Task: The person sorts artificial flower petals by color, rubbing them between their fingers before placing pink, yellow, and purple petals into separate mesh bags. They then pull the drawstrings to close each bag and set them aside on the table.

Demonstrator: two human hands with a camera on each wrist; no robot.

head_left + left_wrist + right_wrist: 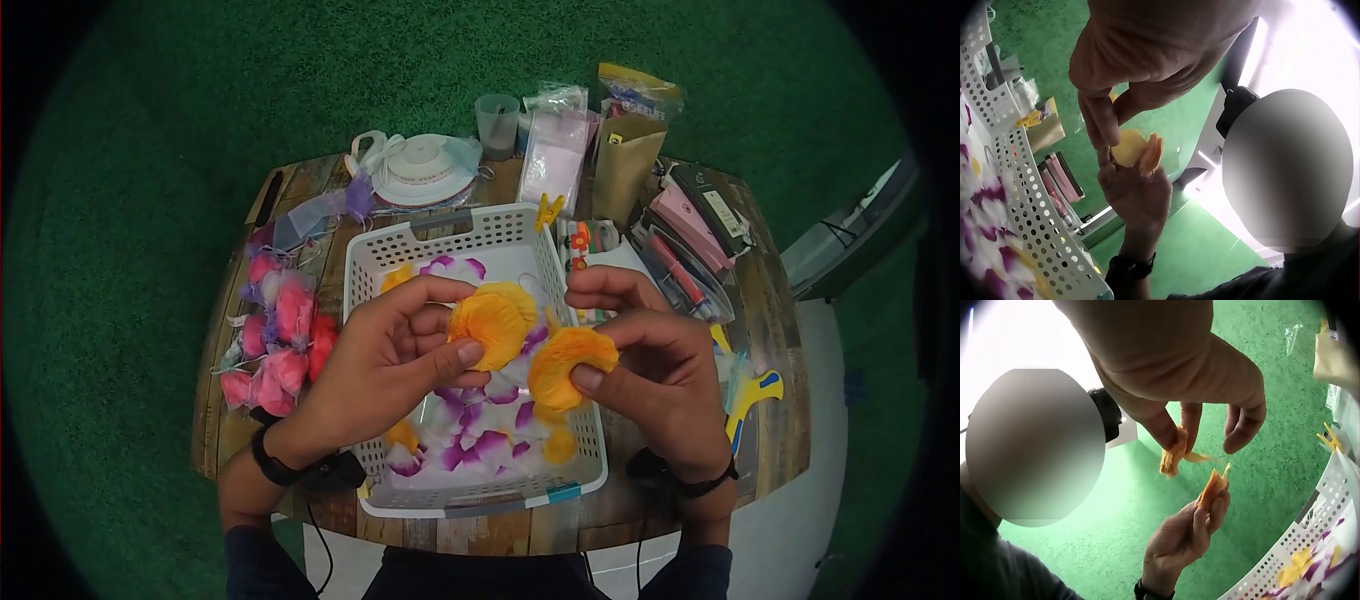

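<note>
Over a white perforated basket [375, 290], the left hand [385, 365] pinches a stack of orange-yellow petals [492, 325] between thumb and fingers. The right hand [665, 375] pinches another orange-yellow petal bunch [570, 368] by its edge, thumb on top, its other fingers lifted off. A small gap separates the two bunches in the right wrist view, where the right hand [1179, 375] is above and the left hand [1179, 540] below. White-and-purple petals [490, 450] and some yellow ones lie inside the basket.
Pink bagged bundles [290, 310] lie left of the basket. Behind it are a ribbon spool [420, 160], a plastic cup [497, 125] and a brown paper packet [625, 165]. To the right are a pink box [690, 228] and a yellow-blue tool [750, 400]. A yellow clip [547, 212] sits on the rim.
</note>
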